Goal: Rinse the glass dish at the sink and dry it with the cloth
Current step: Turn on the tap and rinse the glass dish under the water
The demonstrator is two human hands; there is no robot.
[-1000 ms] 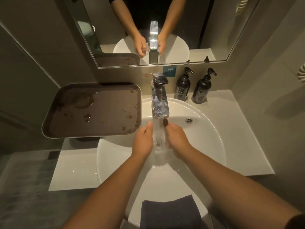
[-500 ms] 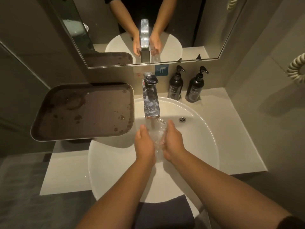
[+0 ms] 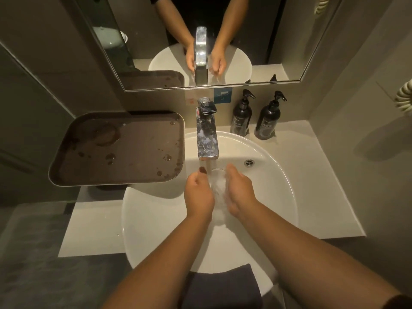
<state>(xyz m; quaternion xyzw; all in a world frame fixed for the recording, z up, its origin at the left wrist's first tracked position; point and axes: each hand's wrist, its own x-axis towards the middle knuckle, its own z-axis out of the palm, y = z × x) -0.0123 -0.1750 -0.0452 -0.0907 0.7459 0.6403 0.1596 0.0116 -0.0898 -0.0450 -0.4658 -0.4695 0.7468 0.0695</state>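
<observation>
A small clear glass dish [image 3: 218, 182] is under the running water of the chrome tap [image 3: 207, 139], over the white round basin [image 3: 278, 186]. My left hand [image 3: 198, 195] grips its left side and my right hand [image 3: 239, 192] its right side, fingers curled around the glass. Water splashes over the dish and blurs its shape. A dark folded cloth [image 3: 220, 286] lies on the basin's near rim, between my forearms.
A wet brown tray [image 3: 116, 150] juts out left of the tap, partly over the basin. Two black pump bottles [image 3: 240, 114] [image 3: 268, 118] stand at the back right of the white counter [image 3: 323, 186]. A mirror [image 3: 200, 41] hangs above.
My hands have shifted slightly around the glass dish under the stream, and the dish has turned in them. The camera has drifted a little.
</observation>
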